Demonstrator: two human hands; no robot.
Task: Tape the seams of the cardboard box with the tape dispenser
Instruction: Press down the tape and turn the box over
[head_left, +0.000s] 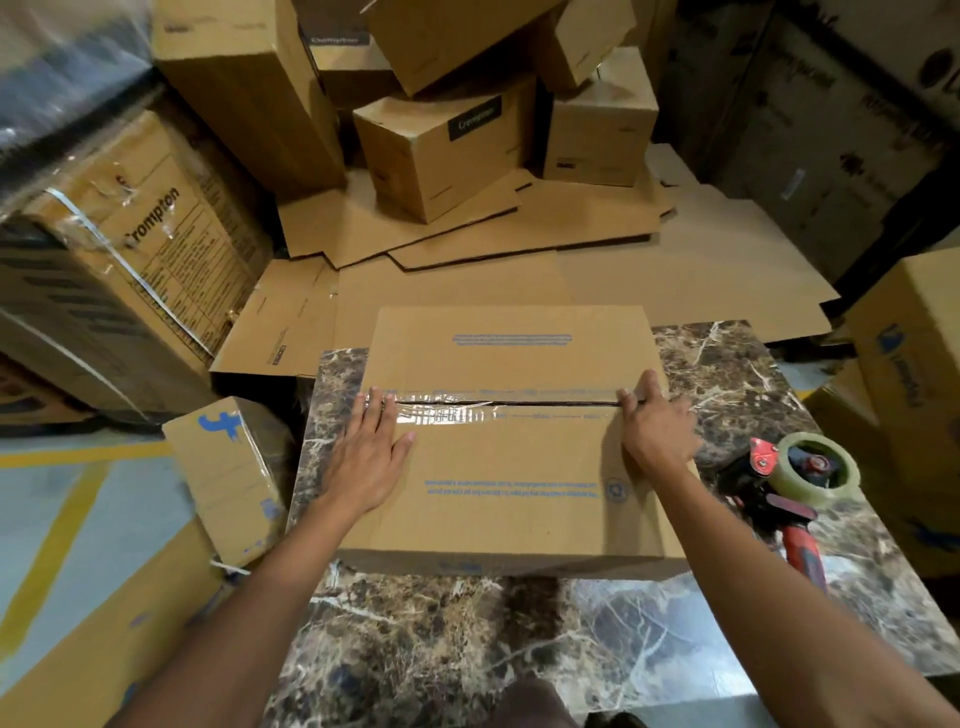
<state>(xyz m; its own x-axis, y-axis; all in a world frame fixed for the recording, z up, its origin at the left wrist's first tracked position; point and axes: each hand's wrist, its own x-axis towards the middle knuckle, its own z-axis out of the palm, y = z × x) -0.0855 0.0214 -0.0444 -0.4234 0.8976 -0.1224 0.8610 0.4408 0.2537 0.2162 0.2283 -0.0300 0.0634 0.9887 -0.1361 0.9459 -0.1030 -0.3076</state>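
A brown cardboard box (511, 467) with blue print lies on a marbled table (467, 634), its two top flaps folded down. A dark seam (519, 402) runs across its top, with clear tape (447, 413) wrinkled over the left part. My left hand (369, 457) rests flat on the left end of the seam, fingers spread over the tape. My right hand (657, 431) presses on the right end of the seam, fingers at the box's edge. The red tape dispenser (795, 499), with a roll of clear tape, lies on the table to the right, untouched.
Stacked cardboard boxes (441, 150) and flattened sheets (519, 244) fill the floor behind the table. A small box (228, 478) leans by the table's left edge. More boxes (914, 364) stand at the right. Floor with yellow lines is at the left.
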